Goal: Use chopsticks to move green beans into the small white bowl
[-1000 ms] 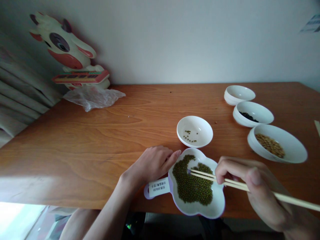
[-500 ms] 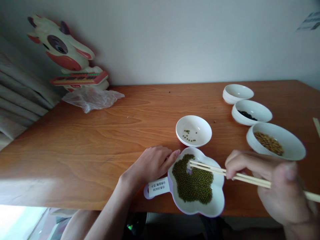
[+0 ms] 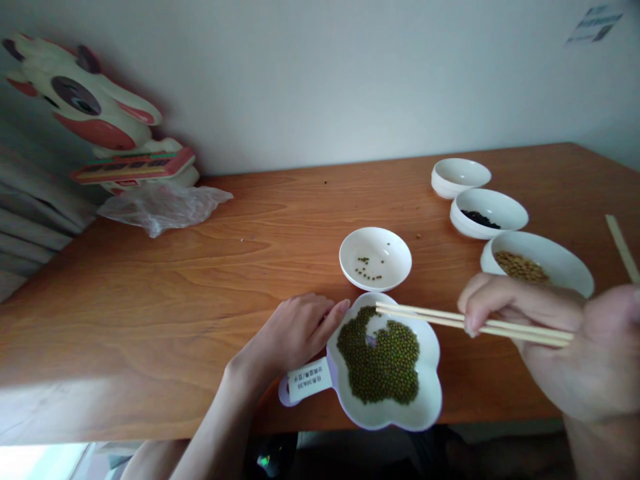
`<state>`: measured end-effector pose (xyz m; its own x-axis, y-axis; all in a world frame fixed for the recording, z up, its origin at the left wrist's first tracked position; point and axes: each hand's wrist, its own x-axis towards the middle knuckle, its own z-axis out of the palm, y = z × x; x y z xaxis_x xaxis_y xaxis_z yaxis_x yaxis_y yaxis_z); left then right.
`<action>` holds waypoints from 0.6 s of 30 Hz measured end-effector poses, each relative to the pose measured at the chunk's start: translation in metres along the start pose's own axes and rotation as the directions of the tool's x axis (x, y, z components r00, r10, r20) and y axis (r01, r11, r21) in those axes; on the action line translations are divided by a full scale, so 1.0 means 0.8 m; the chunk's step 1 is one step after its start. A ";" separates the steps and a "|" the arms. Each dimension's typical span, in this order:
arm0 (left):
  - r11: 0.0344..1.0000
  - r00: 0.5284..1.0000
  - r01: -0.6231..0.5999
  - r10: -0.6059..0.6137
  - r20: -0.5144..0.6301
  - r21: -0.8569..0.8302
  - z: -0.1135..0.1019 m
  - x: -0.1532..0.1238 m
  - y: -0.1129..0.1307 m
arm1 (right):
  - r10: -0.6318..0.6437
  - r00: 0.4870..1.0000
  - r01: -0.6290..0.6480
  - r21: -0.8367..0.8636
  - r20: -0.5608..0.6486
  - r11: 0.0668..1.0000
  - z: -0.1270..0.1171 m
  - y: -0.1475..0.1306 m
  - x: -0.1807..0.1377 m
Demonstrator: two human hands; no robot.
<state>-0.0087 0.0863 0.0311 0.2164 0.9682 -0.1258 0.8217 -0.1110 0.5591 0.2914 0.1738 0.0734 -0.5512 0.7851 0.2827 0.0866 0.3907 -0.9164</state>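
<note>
Green beans (image 3: 387, 367) in white dish (image 3: 429, 383), at near edge of brown wood surface (image 3: 200, 287). Right hand (image 3: 575, 367): grip closed round chopsticks (image 3: 430, 312), tips over dish's far part. Left hand (image 3: 303, 330): grip loose, open, thumb by dish's left edge. Round bowl (image 3: 393, 263) just past dish, few green beans inside. Far right: three white bowls (image 3: 510, 210) in row; nearest has tan beans (image 3: 520, 265). Far left: cow toy (image 3: 100, 100), clear bag (image 3: 165, 207). Pale wall (image 3: 300, 80) behind, grey curtain (image 3: 30, 213) left.
</note>
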 end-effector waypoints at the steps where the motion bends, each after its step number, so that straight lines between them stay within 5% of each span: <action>1: 1.000 1.000 -0.004 0.004 -0.003 0.002 0.000 0.000 0.000 | 0.016 0.998 -0.017 0.012 0.058 1.000 0.002 -0.002 -0.005; 5: 1.000 1.000 0.016 -0.016 -0.006 0.005 -0.001 0.000 0.002 | 0.181 0.943 -0.184 -0.015 0.278 0.983 0.008 -0.001 -0.024; 18: 0.999 0.998 0.050 -0.050 0.029 -0.009 -0.005 -0.001 0.005 | 0.110 0.942 -0.095 -0.064 0.316 0.993 0.030 -0.010 -0.017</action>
<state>-0.0079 0.0862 0.0366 0.1903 0.9656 -0.1771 0.8267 -0.0603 0.5595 0.2786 0.1487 0.0700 -0.7722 0.6309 0.0759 0.1915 0.3448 -0.9189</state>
